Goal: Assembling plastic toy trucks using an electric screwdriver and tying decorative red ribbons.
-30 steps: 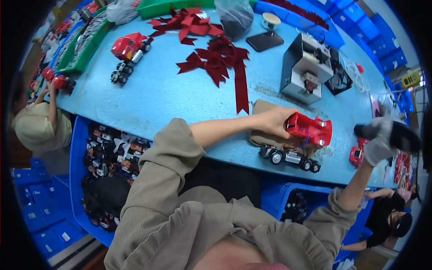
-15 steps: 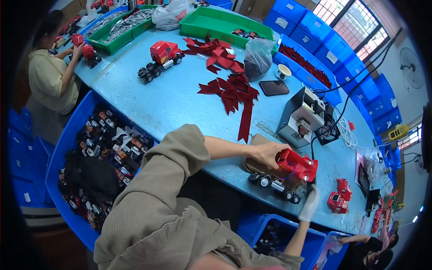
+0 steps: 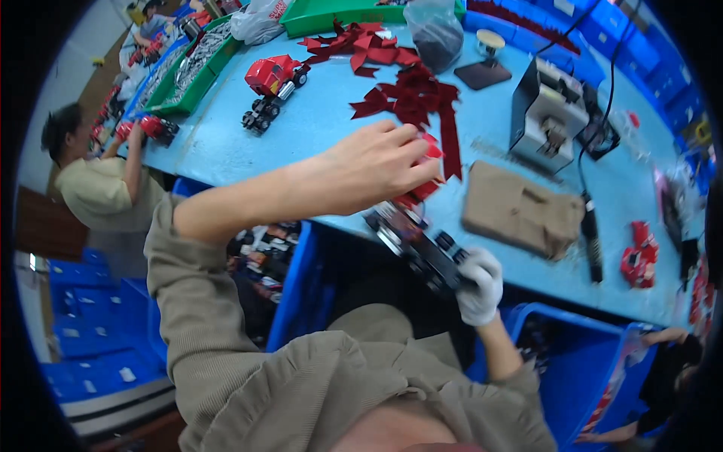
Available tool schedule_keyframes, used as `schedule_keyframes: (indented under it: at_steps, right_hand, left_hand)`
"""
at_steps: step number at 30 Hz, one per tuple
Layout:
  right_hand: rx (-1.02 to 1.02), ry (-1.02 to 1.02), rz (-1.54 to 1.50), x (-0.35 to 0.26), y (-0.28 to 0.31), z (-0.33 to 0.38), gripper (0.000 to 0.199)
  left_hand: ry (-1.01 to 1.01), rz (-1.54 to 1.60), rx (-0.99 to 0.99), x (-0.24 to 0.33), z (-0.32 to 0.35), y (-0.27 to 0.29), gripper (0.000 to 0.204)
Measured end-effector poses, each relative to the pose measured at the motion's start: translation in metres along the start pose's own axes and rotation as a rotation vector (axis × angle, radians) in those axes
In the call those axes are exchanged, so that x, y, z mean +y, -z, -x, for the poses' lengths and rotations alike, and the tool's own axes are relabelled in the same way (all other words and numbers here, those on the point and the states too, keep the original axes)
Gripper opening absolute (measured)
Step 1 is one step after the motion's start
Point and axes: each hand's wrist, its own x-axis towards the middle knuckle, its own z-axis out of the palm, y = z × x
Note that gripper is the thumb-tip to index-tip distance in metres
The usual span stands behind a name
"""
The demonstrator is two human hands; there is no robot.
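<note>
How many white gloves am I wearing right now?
1. The glove is on your right hand, which holds the chassis; your left hand, on the red cab, is bare. Both hands are in view, so neither glove could be hidden.

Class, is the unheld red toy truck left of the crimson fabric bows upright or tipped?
Upright: black wheels rest on the blue tabletop, red cab above.
</note>
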Motion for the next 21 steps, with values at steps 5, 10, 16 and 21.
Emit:
schedule_keyframes:
  at_steps: [5, 10, 16, 21]
  right_hand:
    - [-0.176, 0.123, -0.009, 0.007, -0.098, -0.044, 0.030]
    - [-0.160, 0.039, 0.074, 0.013, -0.165, -0.067, 0.026]
    - [-0.255, -0.182, 0.150, 0.013, -0.215, -0.107, 0.026]
    - [-0.068, -0.196, -0.019, 0.020, -0.223, -0.118, 0.027]
  left_hand:
    - [0.100, -0.442, -0.275, 0.023, 0.047, -0.010, 0.037]
    - [0.230, -0.693, -0.370, -0.003, 0.078, -0.013, 0.035]
    - [0.102, -0.838, -0.493, -0.036, 0.111, -0.070, 0.039]
    - [0.076, -0.967, -0.567, -0.070, 0.107, -0.084, 0.045]
